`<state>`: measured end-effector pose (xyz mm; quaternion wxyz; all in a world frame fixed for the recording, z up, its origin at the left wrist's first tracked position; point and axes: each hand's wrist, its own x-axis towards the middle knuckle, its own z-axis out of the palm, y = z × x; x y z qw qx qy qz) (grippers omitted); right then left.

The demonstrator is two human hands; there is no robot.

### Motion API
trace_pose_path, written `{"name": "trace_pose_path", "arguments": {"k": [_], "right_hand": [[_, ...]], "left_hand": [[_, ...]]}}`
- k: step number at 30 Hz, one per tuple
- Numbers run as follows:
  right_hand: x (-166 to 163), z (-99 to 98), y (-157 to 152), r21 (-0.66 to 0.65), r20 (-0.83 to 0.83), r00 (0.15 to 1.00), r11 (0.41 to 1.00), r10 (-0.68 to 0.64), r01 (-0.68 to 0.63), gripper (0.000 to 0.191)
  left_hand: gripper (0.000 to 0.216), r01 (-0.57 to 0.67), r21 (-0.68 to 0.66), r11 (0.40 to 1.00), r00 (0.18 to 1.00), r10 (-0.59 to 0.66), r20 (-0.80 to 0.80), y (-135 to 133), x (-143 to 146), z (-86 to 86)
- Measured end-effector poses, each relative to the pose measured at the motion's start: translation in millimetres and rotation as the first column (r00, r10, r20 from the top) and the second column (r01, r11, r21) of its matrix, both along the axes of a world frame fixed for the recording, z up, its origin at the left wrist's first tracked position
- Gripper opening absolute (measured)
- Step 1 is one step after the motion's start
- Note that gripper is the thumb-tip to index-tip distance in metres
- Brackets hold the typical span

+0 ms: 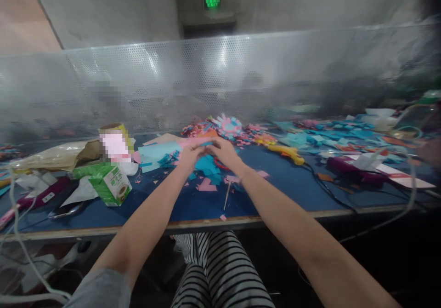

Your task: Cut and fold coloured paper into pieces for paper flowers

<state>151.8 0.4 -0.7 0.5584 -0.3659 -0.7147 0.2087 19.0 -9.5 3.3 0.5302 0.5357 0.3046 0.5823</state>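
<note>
In the head view, my left hand (191,153) and my right hand (223,151) meet over the middle of the table, fingers closed. A small piece of blue paper (206,143) shows between the fingertips of both; its full shape is hidden. Below the hands lie more blue paper pieces (206,166) and pink scraps (207,185). Light blue sheets (156,151) rest beside my left hand. A paper flower in pink and blue (230,126) sits just behind my hands. Motion blurs the finer details.
A green box (110,185), a tape roll (115,138) and a phone (67,210) stand or lie at left. On the right are a yellow glue gun (287,153) with its cable, purple power strip (356,171) and blue scraps (327,135). A perforated metal panel (193,69) rises behind.
</note>
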Motion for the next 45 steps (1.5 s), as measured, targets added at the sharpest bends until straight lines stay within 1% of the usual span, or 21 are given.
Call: {"name": "trace_pose_path", "arguments": {"k": [3,6,9,13,16,20,24,26,28,32,34,36,39,42,45], "right_hand": [[-1.5,5.6,-6.0,-0.045,-0.028,0.999,0.999,-0.032,0.030,0.015],[-2.6,10.4,-10.9,-0.071,-0.054,0.997,0.996,-0.059,0.055,0.012],[-3.5,12.1,-12.8,-0.082,-0.064,0.997,0.996,-0.046,0.041,0.011],[-4.2,10.2,-10.8,-0.090,-0.116,0.993,0.996,-0.015,0.004,0.013],[-4.7,8.8,-8.9,-0.105,-0.157,0.988,0.994,0.000,-0.017,0.013],[-5.6,9.2,-8.2,-0.115,-0.195,0.981,0.993,-0.011,-0.012,0.012],[-6.5,8.7,-6.8,-0.129,-0.224,0.975,0.991,-0.001,-0.028,0.014],[-6.4,7.4,-5.0,-0.160,-0.265,0.964,0.985,0.027,-0.071,0.019],[-5.3,5.5,-2.6,-0.210,-0.337,0.938,0.964,0.084,-0.161,0.026],[-2.1,2.0,1.4,-0.286,-0.484,0.849,0.879,0.211,-0.382,0.034],[-1.5,1.2,1.8,-0.292,-0.476,0.845,0.862,0.246,-0.415,0.033],[-2.0,1.1,1.2,-0.288,-0.407,0.881,0.882,0.241,-0.374,0.031],[-3.4,1.8,-0.5,-0.274,-0.289,0.941,0.927,0.173,-0.255,0.025],[-4.4,3.4,-2.7,-0.269,-0.245,0.961,0.944,0.128,-0.194,0.020],[-5.4,5.8,-5.6,-0.240,-0.202,0.975,0.961,0.092,-0.141,0.015]], "left_hand": [[0.011,0.019,0.003,1.000,1.000,-0.019,-0.015,-0.1,0.2,-0.2],[0.010,0.031,0.000,1.000,0.999,-0.031,0.013,-1.5,1.0,0.7],[0.010,0.023,-0.012,1.000,0.998,-0.023,0.052,-2.7,1.8,2.0],[0.010,0.000,-0.027,1.000,0.999,0.001,0.052,-3.2,2.0,2.8],[0.011,0.007,-0.012,1.000,0.998,-0.007,0.057,-3.6,2.4,3.0],[0.014,0.039,0.018,0.999,0.996,-0.040,0.084,-4.0,3.3,2.5],[0.020,0.022,0.045,0.999,0.999,-0.024,0.044,-1.5,2.5,0.4],[0.020,-0.002,0.065,0.998,1.000,0.001,0.014,0.4,1.6,-0.4],[0.019,-0.015,0.061,0.998,1.000,0.014,0.010,1.5,1.0,0.0],[0.018,-0.033,-0.026,0.999,0.997,0.034,0.065,1.4,0.7,3.6],[0.016,-0.043,-0.054,0.998,0.996,0.047,0.071,1.3,0.4,4.9],[0.015,-0.041,-0.065,0.997,0.998,0.044,0.051,1.5,-0.4,4.9],[0.014,-0.054,-0.086,0.995,0.998,0.055,0.009,2.2,-1.6,3.7],[0.012,-0.073,-0.104,0.992,0.997,0.072,-0.013,3.2,-2.2,3.1],[0.012,-0.069,-0.073,0.995,0.997,0.067,-0.030,4.6,-3.2,3.6]]}}
